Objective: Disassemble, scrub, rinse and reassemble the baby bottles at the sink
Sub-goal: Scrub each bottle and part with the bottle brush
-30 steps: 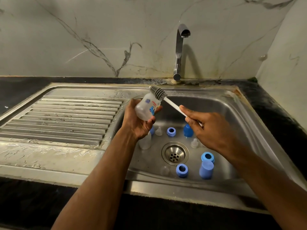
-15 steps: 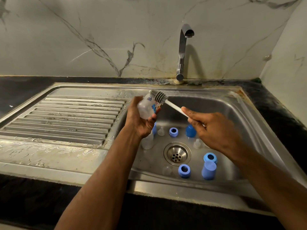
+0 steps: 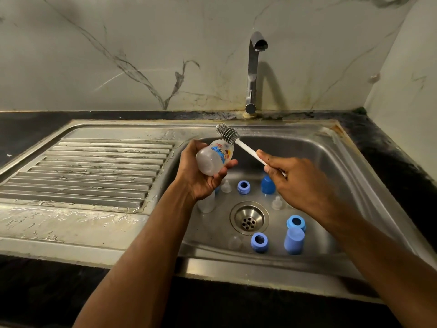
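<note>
the left hand [image 3: 201,172] gripped a clear baby bottle [image 3: 216,157] above the left side of the sink basin [image 3: 331,162], fingers and thumb curled round its body, its base turned toward the camera and its printed side up. half a second before, the bottle sat more upright in the palm; now it lay tilted further over, mouth pointing away toward the back rim. the right hand [image 3: 300,183] pinched the white handle of the bottle brush [image 3: 230,134], fingers closed tight round it. the grey bristle head had been pressed against the bottle's neck earlier; now it stood just past the mouth, touching or nearly touching the rim, which i could not tell.

down in the basin the loose parts lay as they had before. a blue collar ring [image 3: 243,187] and a blue cap [image 3: 268,184] sat behind the drain [image 3: 249,218], with a clear teat [image 3: 226,186] just left of the ring and another clear teat [image 3: 277,202] right of the drain. a second clear bottle [image 3: 207,204] stood partly hidden under the left wrist. nearer the front were a blue ring [image 3: 259,242], a tall blue cap [image 3: 294,240] and another ring [image 3: 296,222] just behind it. the tap [image 3: 254,69] stood dry over the back edge, and the ribbed drainboard [image 3: 94,171] to the left was wet.
</note>
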